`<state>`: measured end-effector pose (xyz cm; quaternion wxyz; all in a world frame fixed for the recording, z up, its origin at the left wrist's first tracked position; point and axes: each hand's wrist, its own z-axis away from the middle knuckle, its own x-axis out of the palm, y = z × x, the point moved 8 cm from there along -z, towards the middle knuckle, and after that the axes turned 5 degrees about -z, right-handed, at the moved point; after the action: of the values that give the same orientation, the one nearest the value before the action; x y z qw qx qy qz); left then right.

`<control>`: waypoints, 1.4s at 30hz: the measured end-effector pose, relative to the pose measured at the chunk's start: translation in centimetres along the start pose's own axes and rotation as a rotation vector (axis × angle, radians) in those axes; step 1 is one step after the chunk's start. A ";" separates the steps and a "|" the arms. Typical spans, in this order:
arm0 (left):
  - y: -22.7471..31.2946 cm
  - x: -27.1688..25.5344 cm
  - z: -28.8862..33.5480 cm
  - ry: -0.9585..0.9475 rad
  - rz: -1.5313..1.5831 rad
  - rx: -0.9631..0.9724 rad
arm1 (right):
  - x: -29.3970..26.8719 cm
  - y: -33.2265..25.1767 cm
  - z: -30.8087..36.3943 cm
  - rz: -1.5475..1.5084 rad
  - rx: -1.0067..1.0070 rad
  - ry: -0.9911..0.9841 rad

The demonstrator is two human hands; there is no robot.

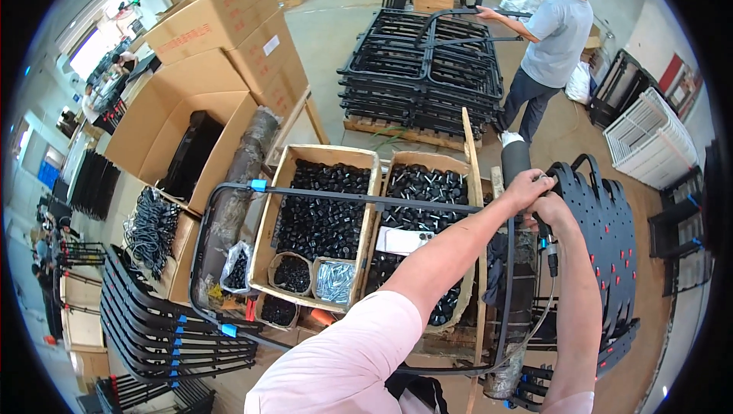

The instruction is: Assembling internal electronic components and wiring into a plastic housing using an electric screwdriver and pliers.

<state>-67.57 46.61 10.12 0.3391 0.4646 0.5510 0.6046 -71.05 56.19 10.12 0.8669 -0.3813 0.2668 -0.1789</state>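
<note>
Nearest the body, a large black rounded-corner frame of slim, apparently metal bar (328,194) spans two plastic-wrapped padded rails (513,303), its near side close to the person's waist. It should handle as stiff and not fragile, light for its size but awkward, since a wide loop could swing or pivot; the smooth dark finish may slide and scuff. The straight side bars look the best hold, one hand each side, clear of the blue tape bands (229,330).

Within the loop sit a cardboard box of small black parts (324,211) and another of black knobs with pale bolts (427,185).

Farther out, at the far right corner, both hands meet. The left hand's (528,189) fingers are curled in nearly closed; what they pinch is hidden. The right hand's (551,209) fingers are wrapped round a black-and-silver hose-fed tool (551,252).

Beyond, a stack of black frames (420,70) stands on a pallet beside a co-worker (561,40).
</note>
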 end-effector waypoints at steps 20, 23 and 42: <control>7.4 -32.9 20.7 0.336 0.020 0.020 | 33.7 -17.2 7.5 0.717 -0.231 -0.043; 6.8 -33.9 21.2 0.317 0.041 -0.023 | 35.2 -17.4 7.3 0.716 -0.232 -0.041; 5.7 -34.4 21.8 0.271 -0.047 0.006 | 36.2 -16.0 6.1 0.722 -0.232 -0.027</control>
<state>-34.97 21.61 8.44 0.2742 0.3668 0.6044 0.6519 -40.36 30.71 13.92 0.8286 -0.3606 0.3910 0.1746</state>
